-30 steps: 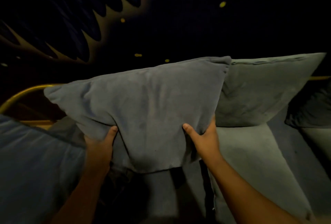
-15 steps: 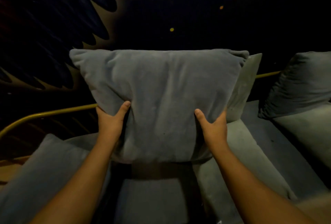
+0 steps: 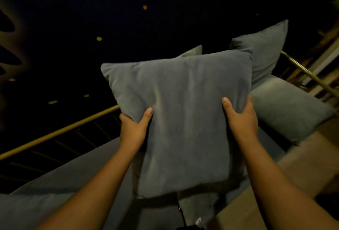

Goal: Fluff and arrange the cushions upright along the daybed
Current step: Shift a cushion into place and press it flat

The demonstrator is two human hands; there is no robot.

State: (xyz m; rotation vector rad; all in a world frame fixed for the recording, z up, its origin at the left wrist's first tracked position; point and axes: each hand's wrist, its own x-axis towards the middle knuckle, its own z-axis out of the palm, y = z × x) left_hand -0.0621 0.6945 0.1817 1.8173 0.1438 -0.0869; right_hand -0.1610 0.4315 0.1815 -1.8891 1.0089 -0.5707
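Observation:
A square grey cushion (image 3: 183, 115) is held upright in the air over the daybed seat (image 3: 77, 180), its face turned toward me. My left hand (image 3: 134, 128) grips its left edge, thumb on the front. My right hand (image 3: 240, 117) grips its right edge the same way. Behind it, the corner of a paler cushion (image 3: 192, 50) shows above its top edge. Another grey cushion (image 3: 266, 49) leans upright at the back right. A pale cushion (image 3: 286, 108) lies flat at the right.
A gold metal rail (image 3: 60, 131) runs along the back of the daybed at the left, and another rail (image 3: 308, 72) slopes down at the right. A dark wall with small gold spots fills the background. A brown floor or ledge (image 3: 302, 167) lies at the lower right.
The held cushion has been lifted off the seat and carried right, turned taller than wide. My view has swung left and tilted, so the other cushions now sit at the right.

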